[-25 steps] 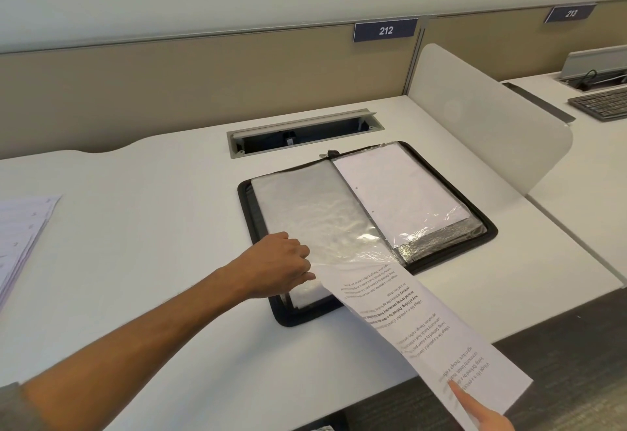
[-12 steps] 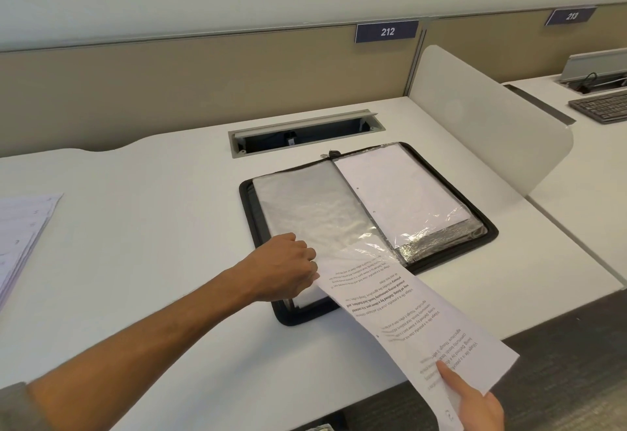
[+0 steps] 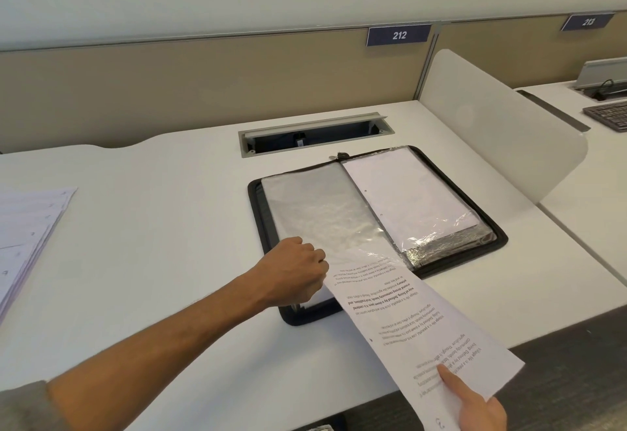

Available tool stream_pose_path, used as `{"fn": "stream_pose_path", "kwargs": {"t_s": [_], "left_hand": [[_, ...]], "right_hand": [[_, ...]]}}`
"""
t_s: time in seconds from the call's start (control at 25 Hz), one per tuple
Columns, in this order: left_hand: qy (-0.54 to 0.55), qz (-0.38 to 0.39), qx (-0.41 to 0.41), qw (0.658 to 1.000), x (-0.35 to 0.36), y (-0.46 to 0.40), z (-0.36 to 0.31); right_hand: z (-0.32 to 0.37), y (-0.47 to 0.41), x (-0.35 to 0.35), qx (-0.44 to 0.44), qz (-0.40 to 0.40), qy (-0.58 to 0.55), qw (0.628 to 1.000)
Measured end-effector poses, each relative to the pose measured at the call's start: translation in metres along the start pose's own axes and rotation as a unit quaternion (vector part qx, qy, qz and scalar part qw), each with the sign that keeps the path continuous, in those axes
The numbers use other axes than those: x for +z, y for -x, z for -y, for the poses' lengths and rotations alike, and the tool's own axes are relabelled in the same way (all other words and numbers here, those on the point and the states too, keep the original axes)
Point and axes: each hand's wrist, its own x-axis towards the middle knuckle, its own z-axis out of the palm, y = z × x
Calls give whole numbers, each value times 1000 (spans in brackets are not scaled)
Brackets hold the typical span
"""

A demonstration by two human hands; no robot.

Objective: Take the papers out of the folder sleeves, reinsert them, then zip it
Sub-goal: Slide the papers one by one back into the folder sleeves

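A black zip folder (image 3: 499, 243) lies open on the white desk. Its left page is a clear plastic sleeve (image 3: 315, 206). The right sleeve holds a white paper (image 3: 407, 200). My left hand (image 3: 295, 271) grips the near edge of the left sleeve, fingers curled. A printed sheet (image 3: 407, 322) runs from that sleeve's near opening out over the desk edge. My right hand (image 3: 475, 407) pinches its near end, thumb on top. The sheet's far end lies under the plastic. The zipper pull (image 3: 339, 156) sits at the folder's far edge.
A stack of loose papers (image 3: 27, 227) lies at the desk's left edge. A cable slot (image 3: 315, 133) is behind the folder. A frosted divider (image 3: 502, 132) stands to the right, with a keyboard (image 3: 610, 115) on the neighbouring desk.
My right hand has come slightly further into view with the printed sheet, which shifted a little toward the sleeve. My left hand has stayed on the sleeve's edge.
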Motion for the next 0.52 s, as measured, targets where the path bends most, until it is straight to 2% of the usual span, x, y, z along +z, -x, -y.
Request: {"fn": "stream_pose_path", "kwargs": {"t_s": [0.12, 0.4, 0.52], "left_hand": [[0, 0, 18, 1000, -5, 4, -5], [29, -20, 9, 999, -12, 9, -11], [23, -16, 8, 1000, -10, 11, -15]], "right_hand": [[-9, -8, 11, -8, 35, -3, 999], [-6, -13, 75, -49, 199, 13, 979], [-2, -17, 100, -48, 217, 20, 975]]}}
